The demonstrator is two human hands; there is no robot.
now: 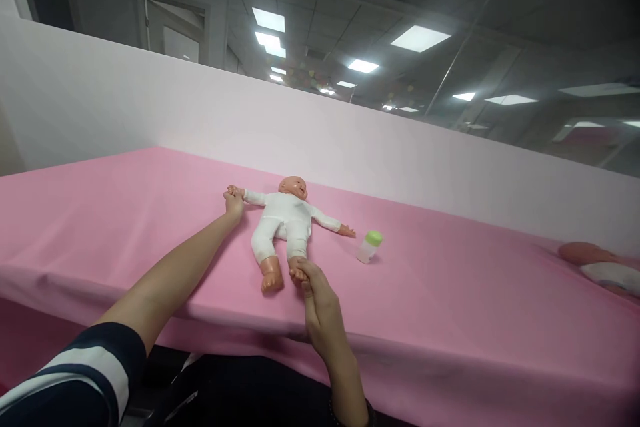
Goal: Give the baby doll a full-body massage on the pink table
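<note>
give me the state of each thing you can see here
left hand: gripping the doll's outstretched hand
right hand: gripping a doll foot
baby doll: lying face up, arms spread, in white clothes
baby bottle: green cap on, resting on the cloth beside the doll
pink cloth: spread over the table, hanging over the near edge

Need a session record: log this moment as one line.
left hand: holds hand of white-suited plastic baby doll | right hand: holds doll's foot | nearby: green-capped translucent plastic bottle
</note>
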